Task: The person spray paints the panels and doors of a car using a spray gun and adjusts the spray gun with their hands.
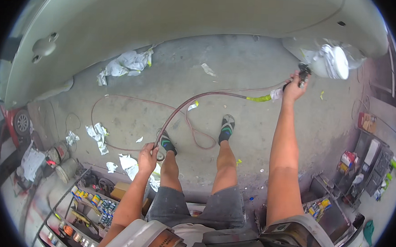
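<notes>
My right hand point(294, 89) is stretched out and grips the handle of a spray gun point(304, 74) whose white cup point(333, 61) sits close to a pale grey car body panel point(168, 10). A reddish air hose point(199, 99) runs from the gun, with a yellow taped section point(258, 98) near the hand. My left hand point(147, 159) is closed around that hose lower down, holding it off the floor. The hose loops on the concrete floor point(237, 63) in front of my feet.
Crumpled masking paper point(125, 64) and scraps point(98, 136) lie on the floor. Shelves with paint cans point(91, 203) stand at lower left, buckets point(66, 168) beside them. A cart with cans and tools point(361, 168) stands at right. A red car wheel point(21, 122) shows at far left.
</notes>
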